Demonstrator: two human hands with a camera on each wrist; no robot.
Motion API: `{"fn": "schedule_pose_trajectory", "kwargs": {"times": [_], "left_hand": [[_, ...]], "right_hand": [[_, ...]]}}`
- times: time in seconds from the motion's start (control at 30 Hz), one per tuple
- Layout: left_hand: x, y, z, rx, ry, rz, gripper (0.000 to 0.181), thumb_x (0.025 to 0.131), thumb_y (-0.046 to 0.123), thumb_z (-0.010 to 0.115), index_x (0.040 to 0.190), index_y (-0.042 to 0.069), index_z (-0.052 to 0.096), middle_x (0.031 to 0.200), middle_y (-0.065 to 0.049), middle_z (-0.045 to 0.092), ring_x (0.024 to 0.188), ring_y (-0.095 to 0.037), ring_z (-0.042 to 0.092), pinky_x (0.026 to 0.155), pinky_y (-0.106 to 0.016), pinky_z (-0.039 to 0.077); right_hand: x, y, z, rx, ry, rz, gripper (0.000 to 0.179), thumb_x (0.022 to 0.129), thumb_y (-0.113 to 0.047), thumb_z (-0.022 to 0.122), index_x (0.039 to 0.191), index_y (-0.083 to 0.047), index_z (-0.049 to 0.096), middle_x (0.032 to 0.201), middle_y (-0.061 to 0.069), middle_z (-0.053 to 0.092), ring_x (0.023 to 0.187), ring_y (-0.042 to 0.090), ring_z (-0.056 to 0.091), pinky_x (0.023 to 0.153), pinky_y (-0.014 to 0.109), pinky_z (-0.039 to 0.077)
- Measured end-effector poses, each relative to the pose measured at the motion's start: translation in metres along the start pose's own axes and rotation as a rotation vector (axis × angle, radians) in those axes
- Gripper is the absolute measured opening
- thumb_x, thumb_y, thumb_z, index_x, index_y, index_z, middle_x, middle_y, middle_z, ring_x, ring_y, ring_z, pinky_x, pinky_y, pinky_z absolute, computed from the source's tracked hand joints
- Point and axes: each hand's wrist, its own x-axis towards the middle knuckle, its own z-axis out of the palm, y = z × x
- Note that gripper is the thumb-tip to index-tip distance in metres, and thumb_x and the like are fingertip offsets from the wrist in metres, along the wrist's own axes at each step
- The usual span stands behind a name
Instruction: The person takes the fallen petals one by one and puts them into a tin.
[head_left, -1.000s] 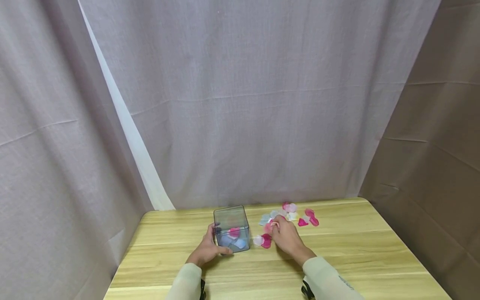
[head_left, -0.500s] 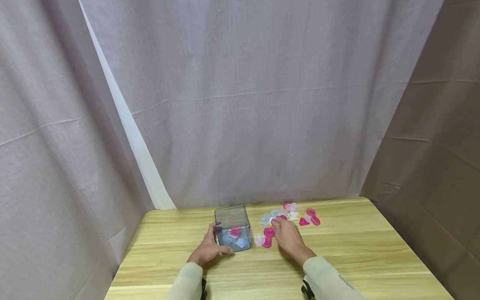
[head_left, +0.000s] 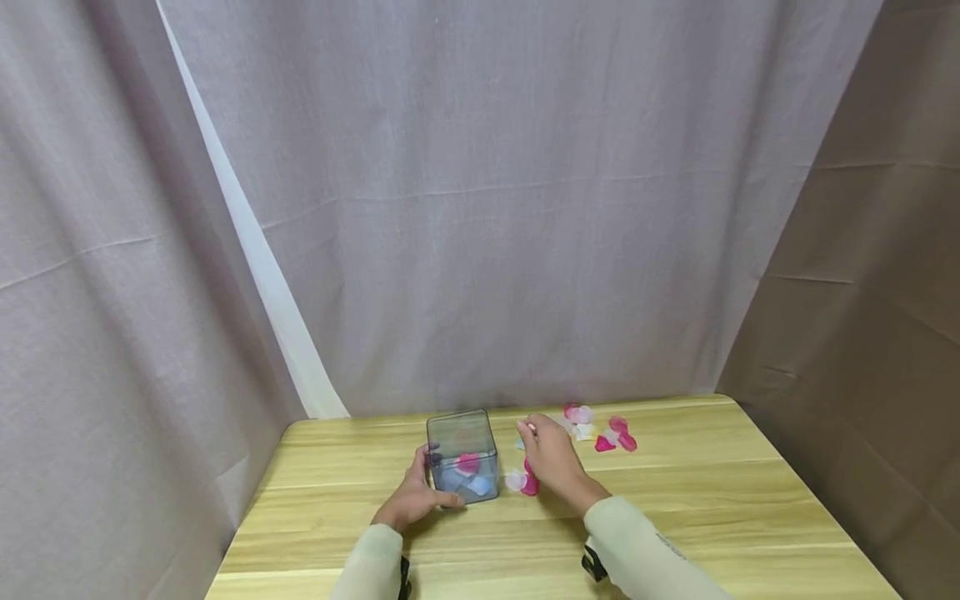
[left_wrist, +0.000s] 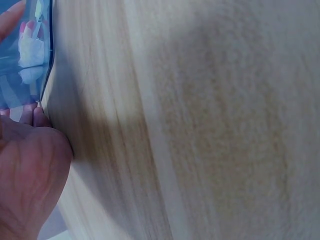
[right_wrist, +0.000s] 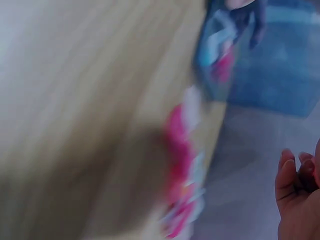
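Observation:
A clear, bluish square box (head_left: pixel 467 479) stands on the table with several blue, white and pink artificial petals (head_left: pixel 468 464) inside. My left hand (head_left: pixel 415 500) grips its left side, thumb at the near side; the left wrist view shows the palm (left_wrist: pixel 35 170) against the box wall (left_wrist: pixel 47 75). To the right of the box my right hand (head_left: pixel 555 458) is raised over loose petals, fingers curled and pinching petals, of which only a bit of pink (right_wrist: pixel 316 172) shows in the right wrist view. Beneath it lie a white petal (head_left: pixel 515 481) and a dark pink petal (head_left: pixel 531 483).
Farther right, several pink, white and yellow petals (head_left: pixel 582 432) lie near the table's back edge, with a small pink cluster (head_left: pixel 621 435) beside them. A grey curtain (head_left: pixel 480 250) hangs behind the wooden table (head_left: pixel 675 500).
The right hand has lifted and moved left toward the box, away from the petals it was picking at. The left hand and the box have stayed in place.

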Motion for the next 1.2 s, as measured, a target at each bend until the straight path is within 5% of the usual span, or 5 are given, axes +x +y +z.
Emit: {"fn": "schedule_pose_trajectory", "kwargs": {"times": [0.23,0.67,0.8,0.93,1.2], "left_hand": [[-0.001,0.003,0.0,-0.018,-0.009,-0.008,0.112,0.071,0.007,0.093,0.161,0.007,0.027,0.157,-0.023,0.048,0.147,-0.046,0.042,0.128,-0.075,0.017],[-0.01,0.004,-0.008,-0.014,0.001,-0.052,0.113,0.073,0.011,0.094,0.163,0.01,0.026,0.158,-0.019,0.048,0.146,-0.041,0.044,0.128,-0.073,0.021],[-0.011,0.005,-0.009,-0.029,-0.01,-0.057,0.114,0.074,0.01,0.094,0.163,0.01,0.024,0.158,-0.018,0.048,0.144,-0.039,0.045,0.128,-0.071,0.022],[-0.01,0.003,-0.008,-0.013,-0.003,-0.062,0.116,0.073,0.011,0.095,0.165,0.012,0.024,0.157,-0.017,0.048,0.139,-0.037,0.049,0.126,-0.069,0.026],[-0.01,0.003,-0.008,0.008,0.008,-0.078,0.114,0.073,0.014,0.095,0.164,0.017,0.025,0.153,-0.016,0.051,0.135,-0.034,0.051,0.124,-0.069,0.028]], "right_hand": [[0.021,-0.05,0.012,0.004,-0.021,-0.134,0.02,0.109,-0.024,0.059,0.095,-0.01,0.061,0.086,0.001,0.057,0.076,0.011,0.052,0.069,0.029,0.051],[0.043,-0.086,0.053,-0.212,-0.374,-0.31,0.021,0.109,-0.02,0.059,0.104,-0.008,0.075,0.096,0.001,0.068,0.086,0.014,0.067,0.082,0.033,0.061],[0.046,-0.089,0.064,-0.236,-0.476,-0.256,0.022,0.106,-0.021,0.062,0.092,-0.011,0.075,0.086,-0.001,0.071,0.082,0.012,0.067,0.08,0.032,0.059],[0.045,-0.09,0.069,-0.259,-0.484,-0.159,0.022,0.101,-0.02,0.064,0.08,-0.016,0.07,0.074,-0.005,0.068,0.069,0.011,0.06,0.069,0.029,0.054],[0.042,-0.092,0.07,-0.272,-0.459,-0.088,0.017,0.098,-0.027,0.068,0.099,-0.017,0.082,0.1,-0.002,0.082,0.093,0.019,0.075,0.084,0.037,0.063]]}}
